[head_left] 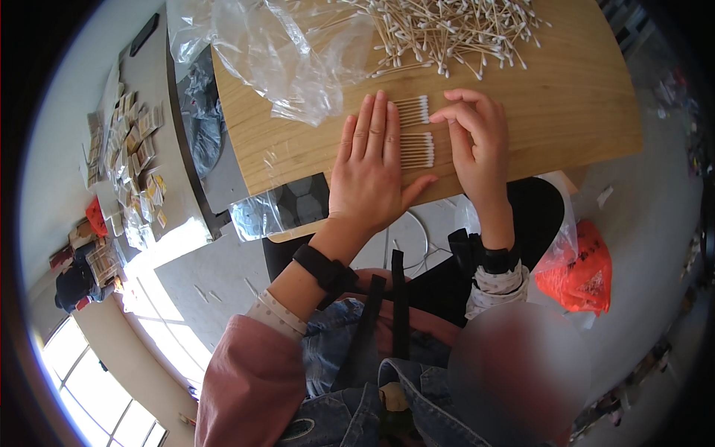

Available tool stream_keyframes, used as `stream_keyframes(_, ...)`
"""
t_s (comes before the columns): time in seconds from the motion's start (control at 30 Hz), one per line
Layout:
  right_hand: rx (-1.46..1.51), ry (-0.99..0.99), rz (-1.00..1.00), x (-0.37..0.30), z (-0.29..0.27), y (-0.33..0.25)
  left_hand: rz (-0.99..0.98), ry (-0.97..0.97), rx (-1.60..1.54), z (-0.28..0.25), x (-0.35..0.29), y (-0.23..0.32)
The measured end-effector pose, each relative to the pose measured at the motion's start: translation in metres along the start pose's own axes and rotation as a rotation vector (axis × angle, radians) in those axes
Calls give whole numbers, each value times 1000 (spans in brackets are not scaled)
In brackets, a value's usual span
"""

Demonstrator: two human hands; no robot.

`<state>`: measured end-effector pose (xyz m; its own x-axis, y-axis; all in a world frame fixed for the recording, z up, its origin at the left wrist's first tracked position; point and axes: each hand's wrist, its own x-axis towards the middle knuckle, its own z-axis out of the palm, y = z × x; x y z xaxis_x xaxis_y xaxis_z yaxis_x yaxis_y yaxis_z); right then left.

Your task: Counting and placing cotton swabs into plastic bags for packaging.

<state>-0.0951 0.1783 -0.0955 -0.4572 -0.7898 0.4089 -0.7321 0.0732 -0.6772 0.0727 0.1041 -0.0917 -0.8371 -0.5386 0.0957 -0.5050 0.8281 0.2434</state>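
Two small rows of cotton swabs lie side by side on the wooden table point(558, 112), a far row point(412, 110) and a near row point(417, 150). My left hand point(369, 160) is laid flat, fingers stretched out, over the left ends of both rows and hides them. To the right of the rows, my right hand point(479, 138) is raised with its fingers loosely bent and apart. Its index fingertip is close to the white tips of the far row. Nothing shows between its fingers.
A big loose heap of cotton swabs point(454, 33) covers the table's far side. Crumpled clear plastic bags point(275, 59) lie at the far left. A red plastic bag point(577, 272) sits low at the right. On another table at left are many small packs point(138, 141).
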Motion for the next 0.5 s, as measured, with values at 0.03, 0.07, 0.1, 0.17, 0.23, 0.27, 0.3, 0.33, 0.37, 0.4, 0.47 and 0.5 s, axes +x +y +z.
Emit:
stream_keyframes(0.03, -14, -5, -6, 1, 0, 0, 2, 0, 2, 0, 0, 0)
stream_keyframes(0.07, -15, -4, -5, 1, 0, 0, 4, -1, 1, 0, 0, 0)
stream_keyframes(0.1, -42, -5, -22, 0, 1, 0, 1, 2, -1, 0, 0, -1)
stream_keyframes(0.17, -69, -6, -39, 0, 1, 0, -1, 4, -4, 0, 0, 0)
stream_keyframes(0.23, -91, -18, -63, -1, 0, 2, -6, 5, -7, 0, 0, 0)
stream_keyframes(0.27, -91, -18, -63, -1, 0, 3, -5, 5, -6, 1, 0, 0)
stream_keyframes(0.3, -83, -16, -66, -2, -1, 4, -4, 8, -10, 1, 0, 0)
stream_keyframes(0.33, -75, -13, -69, -2, -1, 4, -3, 12, -12, 1, 0, 0)
stream_keyframes(0.37, -75, -12, -70, -1, -1, 3, -3, 13, -12, 1, 0, 0)
stream_keyframes(0.4, -63, -7, -48, -1, 0, 2, -5, 13, -10, 1, 0, 0)
stream_keyframes(0.47, -50, 1, -28, -1, -1, 0, -5, 14, -7, 1, 0, 0)
stream_keyframes(0.5, -71, -5, -39, -1, 0, 0, -4, 16, -10, 1, 0, 0)
